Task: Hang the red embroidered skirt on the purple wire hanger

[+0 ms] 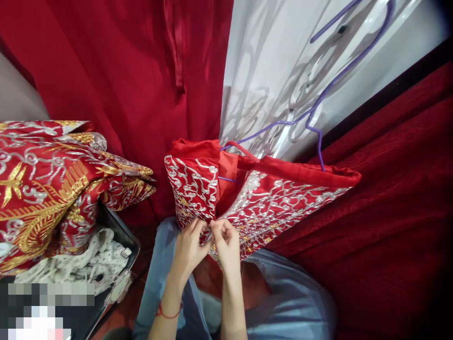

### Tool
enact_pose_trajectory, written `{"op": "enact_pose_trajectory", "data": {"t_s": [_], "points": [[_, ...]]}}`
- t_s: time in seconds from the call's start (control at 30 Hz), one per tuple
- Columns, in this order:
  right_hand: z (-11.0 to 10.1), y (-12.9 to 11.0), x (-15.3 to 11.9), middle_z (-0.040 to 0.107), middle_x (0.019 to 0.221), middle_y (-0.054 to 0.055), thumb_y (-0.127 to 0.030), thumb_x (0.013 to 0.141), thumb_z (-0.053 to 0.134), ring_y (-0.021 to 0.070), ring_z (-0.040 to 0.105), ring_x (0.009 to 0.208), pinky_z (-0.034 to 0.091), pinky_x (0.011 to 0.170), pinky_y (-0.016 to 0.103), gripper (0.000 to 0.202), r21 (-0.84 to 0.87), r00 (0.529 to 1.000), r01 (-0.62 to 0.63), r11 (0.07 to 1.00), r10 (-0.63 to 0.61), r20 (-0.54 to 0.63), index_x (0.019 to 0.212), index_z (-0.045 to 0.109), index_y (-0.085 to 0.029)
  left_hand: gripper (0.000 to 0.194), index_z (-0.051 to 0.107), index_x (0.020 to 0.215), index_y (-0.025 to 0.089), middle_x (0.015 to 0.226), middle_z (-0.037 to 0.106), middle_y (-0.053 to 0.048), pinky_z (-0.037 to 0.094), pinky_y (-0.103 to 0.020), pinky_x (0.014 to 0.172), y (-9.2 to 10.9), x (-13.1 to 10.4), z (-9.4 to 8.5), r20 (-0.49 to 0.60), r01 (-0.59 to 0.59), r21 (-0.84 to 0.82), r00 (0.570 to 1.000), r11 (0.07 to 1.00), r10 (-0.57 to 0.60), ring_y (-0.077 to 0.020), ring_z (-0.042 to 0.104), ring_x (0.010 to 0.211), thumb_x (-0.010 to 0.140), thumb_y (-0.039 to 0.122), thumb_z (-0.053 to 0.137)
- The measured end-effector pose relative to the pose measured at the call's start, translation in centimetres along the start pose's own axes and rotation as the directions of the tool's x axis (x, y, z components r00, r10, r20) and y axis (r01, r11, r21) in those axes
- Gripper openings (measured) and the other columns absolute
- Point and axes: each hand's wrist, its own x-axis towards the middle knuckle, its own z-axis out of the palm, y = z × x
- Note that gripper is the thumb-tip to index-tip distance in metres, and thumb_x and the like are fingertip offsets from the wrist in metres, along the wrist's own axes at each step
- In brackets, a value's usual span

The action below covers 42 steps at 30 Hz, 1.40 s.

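Note:
A red garment (279, 193) with silver and gold embroidery hangs from a purple wire hanger (334, 82) over my lap. Its front has a gap at the top where red lining and a bit of the hanger show. Just below that gap, my left hand (193, 245) pinches the left front edge. My right hand (225, 238) lies right beside it, fingers closed on the other edge of the same garment. Their fingertips nearly meet; anything small between them is too hidden to make out.
At the left, a red and gold embroidered cloth (46, 189) lies over a dark tray or case (122, 231) beside a white dotted fabric (106, 255). Red curtains (141, 71) hang behind, with a white patterned panel (262, 61) between them. My legs in blue trousers (297, 293) are below.

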Motion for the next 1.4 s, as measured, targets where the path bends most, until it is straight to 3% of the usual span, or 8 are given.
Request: {"op": "enact_pose_trajectory", "data": {"t_s": [0.6, 0.83, 0.93, 1.0, 1.1, 1.17, 1.27, 1.4], "points": [[1.0, -5.9, 0.9, 0.05, 0.049, -0.007, -0.044, 0.08, 0.072, 0.0043, 0.031, 0.038, 0.023, 0.039, 0.019, 0.03, 0.27, 0.993, 0.0, 0.963, 0.032, -0.114, 0.076, 0.062, -0.016, 0.016, 0.064, 0.089, 0.02, 0.087, 0.071, -0.007, 0.053, -0.027, 0.069, 0.4, -0.5, 4.1, -0.045, -0.006, 0.03, 0.999, 1.0, 0.008, -0.0212, 0.072, 0.08, 0.093, 0.018, 0.049], [-0.7, -8.7, 1.8, 0.057, 0.059, -0.004, -0.039, 0.092, 0.06, 0.0076, 0.045, 0.045, 0.036, 0.045, 0.021, 0.024, -0.063, 0.968, 0.251, 0.966, -0.249, 0.028, 0.08, 0.062, -0.019, 0.013, 0.063, 0.083, 0.021, 0.088, 0.07, -0.004, 0.051, -0.025, 0.07, 0.5, 0.7, 2.1, 0.045, -0.037, -0.017, 0.998, 0.999, 0.038, -0.0182, 0.069, 0.083, 0.094, 0.022, 0.055], [-6.4, -9.4, 2.2, 0.066, 0.07, 0.001, -0.03, 0.093, 0.059, 0.011, 0.056, 0.057, 0.043, 0.056, 0.024, 0.018, -0.442, 0.85, 0.504, 0.742, -0.517, 0.101, 0.084, 0.069, -0.019, 0.014, 0.062, 0.084, 0.022, 0.084, 0.067, 0.0, 0.049, -0.024, 0.07, -0.4, 2.5, -1.6, -0.002, -0.069, -0.148, 0.998, 0.987, 0.07, -0.0134, 0.065, 0.076, 0.095, 0.028, 0.056], [-11.8, -10.6, 3.1, 0.066, 0.076, 0.002, -0.027, 0.089, 0.062, 0.0123, 0.056, 0.062, 0.044, 0.06, 0.026, 0.012, -0.638, 0.641, 0.568, 0.52, -0.765, -0.053, 0.087, 0.07, -0.018, 0.011, 0.063, 0.094, 0.022, 0.088, 0.066, -0.001, 0.048, -0.023, 0.065, -0.9, 4.6, -4.6, -0.255, -0.087, -0.207, 0.967, 0.975, 0.032, -0.0129, 0.062, 0.076, 0.093, 0.033, 0.06], [-20.0, -13.4, 6.0, 0.065, 0.102, 0.009, -0.029, 0.082, 0.069, 0.0155, 0.059, 0.077, 0.044, 0.063, 0.027, 0.027, -0.738, 0.42, 0.595, 0.317, -0.906, -0.051, 0.107, 0.068, -0.019, 0.029, 0.06, 0.111, 0.018, 0.109, 0.063, -0.007, 0.051, -0.029, 0.08, -1.0, 8.6, -8.5, -0.61, -0.146, -0.084, 0.79, 0.986, 0.064, -0.0173, 0.062, 0.096, 0.088, 0.035, 0.066], [-24.3, -15.4, 8.7, 0.059, 0.128, 0.016, -0.035, 0.081, 0.071, 0.0207, 0.06, 0.103, 0.047, 0.076, 0.03, 0.049, -0.697, 0.524, 0.633, 0.337, -0.849, 0.066, 0.126, 0.062, -0.021, 0.029, 0.06, 0.112, 0.015, 0.119, 0.064, -0.011, 0.045, -0.038, 0.1, -0.7, 11.3, -10.3, -0.641, -0.217, 0.006, 0.749, 0.976, 0.17, -0.0209, 0.059, 0.112, 0.092, 0.036, 0.062], [-27.8, -17.3, 12.1, 0.066, 0.118, 0.017, -0.045, 0.087, 0.063, 0.0194, 0.064, 0.1, 0.048, 0.078, 0.033, 0.041, -0.508, 0.831, 0.551, 0.662, -0.494, 0.258, 0.118, 0.066, -0.019, 0.035, 0.06, 0.12, 0.014, 0.12, 0.067, -0.01, 0.045, -0.036, 0.101, -0.2, 14.2, -11.4, -0.58, -0.301, -0.102, 0.792, 0.948, 0.189, -0.0186, 0.062, 0.109, 0.095, 0.038, 0.058], [-28.6, -17.4, 13.5, 0.07, 0.079, 0.008, -0.053, 0.085, 0.064, 0.0134, 0.064, 0.066, 0.046, 0.063, 0.032, 0.041, -0.401, 0.967, 0.154, 0.903, -0.054, 0.25, 0.073, 0.062, -0.014, 0.03, 0.069, 0.101, 0.014, 0.089, 0.069, -0.001, 0.047, -0.025, 0.078, -0.6, 16.5, -10.8, -0.531, -0.338, -0.218, 0.828, 0.916, 0.18, -0.0116, 0.059, 0.08, 0.097, 0.041, 0.056]]}}
